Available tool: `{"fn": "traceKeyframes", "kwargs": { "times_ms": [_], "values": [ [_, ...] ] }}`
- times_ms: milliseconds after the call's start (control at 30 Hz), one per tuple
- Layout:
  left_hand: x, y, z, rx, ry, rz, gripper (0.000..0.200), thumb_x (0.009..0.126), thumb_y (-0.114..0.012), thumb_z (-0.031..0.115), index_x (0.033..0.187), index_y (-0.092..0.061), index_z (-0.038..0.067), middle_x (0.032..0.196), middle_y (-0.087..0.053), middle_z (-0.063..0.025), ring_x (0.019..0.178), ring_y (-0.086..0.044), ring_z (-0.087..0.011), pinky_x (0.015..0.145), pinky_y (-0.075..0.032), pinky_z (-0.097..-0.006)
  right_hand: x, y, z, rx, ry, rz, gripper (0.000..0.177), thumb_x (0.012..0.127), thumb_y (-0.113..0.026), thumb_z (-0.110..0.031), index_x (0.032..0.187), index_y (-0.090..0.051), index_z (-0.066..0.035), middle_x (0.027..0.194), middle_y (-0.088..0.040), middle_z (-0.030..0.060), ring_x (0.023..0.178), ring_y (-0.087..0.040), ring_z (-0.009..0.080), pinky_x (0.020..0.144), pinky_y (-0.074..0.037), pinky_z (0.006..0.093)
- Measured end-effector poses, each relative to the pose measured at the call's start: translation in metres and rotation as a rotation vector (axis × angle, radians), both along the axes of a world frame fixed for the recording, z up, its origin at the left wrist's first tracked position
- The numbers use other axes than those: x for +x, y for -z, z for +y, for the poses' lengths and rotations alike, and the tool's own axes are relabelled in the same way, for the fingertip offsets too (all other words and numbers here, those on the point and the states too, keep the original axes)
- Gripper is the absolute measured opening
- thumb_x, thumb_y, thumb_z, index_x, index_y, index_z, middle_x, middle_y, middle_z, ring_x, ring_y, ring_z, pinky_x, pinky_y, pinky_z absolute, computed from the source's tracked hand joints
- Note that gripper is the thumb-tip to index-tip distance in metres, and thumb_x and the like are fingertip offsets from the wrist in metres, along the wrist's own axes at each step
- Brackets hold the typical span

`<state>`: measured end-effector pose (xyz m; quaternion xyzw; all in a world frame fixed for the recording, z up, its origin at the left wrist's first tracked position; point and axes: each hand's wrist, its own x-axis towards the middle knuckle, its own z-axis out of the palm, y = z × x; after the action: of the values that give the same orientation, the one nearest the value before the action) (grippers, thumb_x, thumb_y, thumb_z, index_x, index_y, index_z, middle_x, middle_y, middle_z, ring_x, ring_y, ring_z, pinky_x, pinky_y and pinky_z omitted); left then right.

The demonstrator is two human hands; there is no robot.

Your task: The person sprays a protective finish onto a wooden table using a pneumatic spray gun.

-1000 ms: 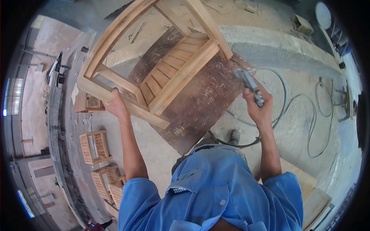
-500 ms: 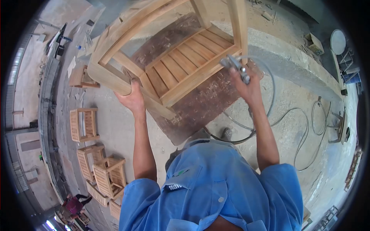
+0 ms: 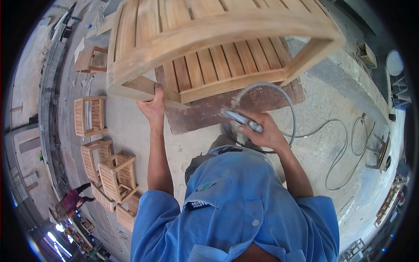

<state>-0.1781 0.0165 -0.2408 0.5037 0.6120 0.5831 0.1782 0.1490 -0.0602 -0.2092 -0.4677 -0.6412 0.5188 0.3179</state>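
Chair (image 3: 209,52) of slatted wood hangs tipped over a dark board (image 3: 205,114) on the floor, the left hand (image 3: 152,108) clasped on its frame. The right hand (image 3: 264,131) grips an air tool (image 3: 241,118) just below the seat. A firm hold should steady the frame. The tool's tip is unclear, and the chair's top is cut off.

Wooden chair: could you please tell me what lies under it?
A dark, stained board on the concrete floor; the chair hides the board's far part.
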Motion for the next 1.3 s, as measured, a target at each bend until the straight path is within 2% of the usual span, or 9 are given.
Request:
{"fn": "traceKeyframes", "kwargs": {
  "times_ms": [200, 367, 467, 567, 633, 800, 933, 1033, 1300],
  "values": [
    [-0.047, 0.033, -0.011, -0.132, 0.079, -0.048, 0.023, 0.083, -0.073, 0.005, 0.102, -0.064, -0.004, 0.100, -0.066, -0.0072, 0.091, -0.059, -0.0149, 0.086, -0.047, -0.0286, 0.034, 0.015, -0.047, -0.098, -0.050, -0.002, 0.060, 0.086, -0.069, -0.027, 0.139, -0.051, -0.007, 0.132, -0.060, 0.0179, 0.124, -0.057, 0.0311, 0.103, -0.043, 0.0380],
    [-0.082, 0.033, 0.024, -0.134, 0.037, -0.080, 0.040, 0.086, -0.073, 0.014, 0.117, -0.058, -0.008, 0.111, -0.065, -0.0117, 0.104, -0.059, -0.0188, 0.093, -0.046, -0.0323, 0.039, 0.009, -0.085, -0.184, 0.005, 0.008, 0.061, 0.086, -0.071, -0.034, 0.138, -0.053, -0.006, 0.104, -0.066, 0.0151, 0.097, -0.063, 0.0218, 0.093, -0.046, 0.0345],
    [-0.068, 0.055, 0.024, -0.069, -0.239, -0.129, 0.043, 0.089, -0.070, 0.017, 0.121, -0.055, -0.007, 0.116, -0.063, -0.0138, 0.109, -0.058, -0.0211, 0.097, -0.045, -0.0344, 0.048, -0.002, -0.106, -0.146, 0.024, 0.008, 0.066, 0.084, -0.073, -0.039, 0.137, -0.054, -0.005, 0.088, -0.064, 0.0100, 0.083, -0.060, 0.0176, 0.085, -0.048, 0.0321],
    [-0.013, 0.073, -0.023, -0.124, -0.159, -0.066, 0.042, 0.093, -0.066, 0.019, 0.125, -0.054, -0.006, 0.123, -0.060, -0.0157, 0.114, -0.056, -0.0232, 0.099, -0.043, -0.0358, 0.069, -0.010, -0.127, -0.023, 0.034, 0.025, 0.063, 0.086, -0.071, -0.039, 0.136, -0.055, -0.004, 0.089, -0.065, 0.0105, 0.081, -0.061, 0.0168, 0.081, -0.049, 0.0314],
    [0.036, 0.094, -0.064, -0.184, 0.152, -0.140, 0.042, 0.098, -0.058, 0.023, 0.132, -0.051, 0.000, 0.125, -0.060, -0.0143, 0.117, -0.056, -0.0262, 0.098, -0.043, -0.0375, 0.085, -0.010, -0.147, 0.022, 0.128, 0.059, 0.065, 0.087, -0.070, -0.043, 0.134, -0.055, -0.001, 0.090, -0.066, 0.0103, 0.078, -0.062, 0.0150, 0.075, -0.050, 0.0297],
    [0.169, 0.017, -0.130, -0.241, 0.361, -0.633, 0.054, 0.103, -0.042, 0.041, 0.146, -0.037, 0.009, 0.146, -0.044, -0.0094, 0.134, -0.043, -0.0239, 0.111, -0.032, -0.0409, 0.134, -0.014, -0.194, 0.135, 0.289, 0.118, 0.066, 0.091, -0.066, -0.047, 0.133, -0.055, 0.002, 0.089, -0.066, 0.0086, 0.078, -0.061, 0.0138, 0.072, -0.050, 0.0286],
    [0.166, 0.011, -0.138, -0.174, 0.235, -0.714, 0.062, 0.103, -0.035, 0.047, 0.152, -0.026, 0.011, 0.155, -0.031, -0.0082, 0.144, -0.027, -0.0254, 0.117, -0.020, -0.0430, 0.157, -0.035, -0.215, 0.260, 0.312, 0.142, 0.064, 0.092, -0.064, -0.047, 0.133, -0.055, 0.001, 0.086, -0.065, 0.0075, 0.077, -0.062, 0.0131, 0.072, -0.050, 0.0279],
    [0.151, 0.014, -0.139, -0.109, 0.199, -0.764, 0.055, 0.105, -0.031, 0.039, 0.153, -0.026, 0.012, 0.155, -0.030, -0.0092, 0.143, -0.029, -0.0266, 0.117, -0.023, -0.0451, 0.159, -0.058, -0.224, 0.354, 0.254, 0.186, 0.062, 0.091, -0.067, -0.044, 0.132, -0.056, 0.001, 0.087, -0.067, 0.0083, 0.078, -0.063, 0.0131, 0.073, -0.051, 0.0280],
    [0.125, 0.007, -0.149, -0.193, 0.257, -0.782, 0.063, 0.103, -0.032, 0.045, 0.156, -0.017, 0.014, 0.161, -0.020, -0.0081, 0.148, -0.017, -0.0258, 0.120, -0.014, -0.0439, 0.125, -0.133, -0.218, 0.590, 0.061, 0.236, 0.059, 0.088, -0.072, -0.036, 0.133, -0.056, -0.001, 0.091, -0.070, 0.0107, 0.080, -0.066, 0.0132, 0.073, -0.052, 0.0276]
  ]
}}
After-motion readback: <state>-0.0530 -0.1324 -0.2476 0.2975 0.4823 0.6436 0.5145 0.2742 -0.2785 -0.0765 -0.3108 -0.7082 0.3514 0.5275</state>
